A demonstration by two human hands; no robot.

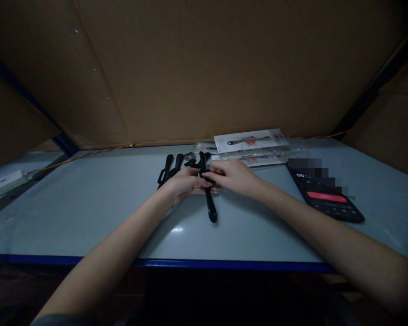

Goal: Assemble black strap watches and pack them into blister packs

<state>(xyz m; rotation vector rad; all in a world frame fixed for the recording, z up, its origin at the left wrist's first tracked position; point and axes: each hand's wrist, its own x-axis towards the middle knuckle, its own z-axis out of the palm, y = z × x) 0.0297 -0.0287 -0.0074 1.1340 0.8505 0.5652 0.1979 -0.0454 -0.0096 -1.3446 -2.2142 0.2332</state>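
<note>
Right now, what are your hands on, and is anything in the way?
Left hand and right hand on black watch strap. More straps just behind. Phone off right, apart from hands.

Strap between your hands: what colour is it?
The strap is plain glossy black, best seen in the head view, below the left hand and right hand.

A makeshift workshop station: a blue-edged worktable [71, 217] (cardboard sheets [204, 77] wall it in) bearing black watch straps [210, 206].
</note>
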